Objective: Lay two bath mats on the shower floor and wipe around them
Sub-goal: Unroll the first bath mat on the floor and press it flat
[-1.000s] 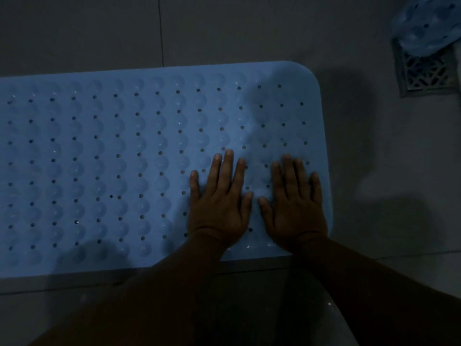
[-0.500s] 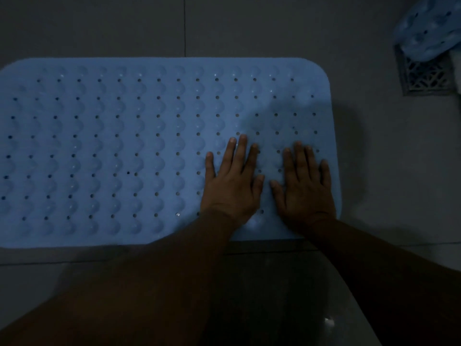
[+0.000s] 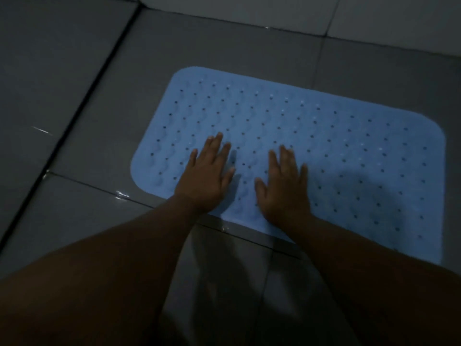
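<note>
A light blue bath mat [image 3: 336,151] with rows of small holes lies flat on the dark grey tiled floor [image 3: 94,216]. Both my hands lie palm down on its left half, near its front edge. My left hand [image 3: 205,179] has its fingers straight and spread, pressing on the mat. A short gap to the right, my right hand [image 3: 284,188] presses flat the same way. Only this one mat is in view.
The floor is glossy and looks wet, with bright reflections at the left. A dark grout line or step edge [image 3: 74,113] runs diagonally on the left. A pale tiled wall [image 3: 274,11] meets the floor behind the mat.
My hands have shifted from the mat's right end to its left half. The view has swung left, so the floor drain and the second blue mat at the upper right are out of sight.
</note>
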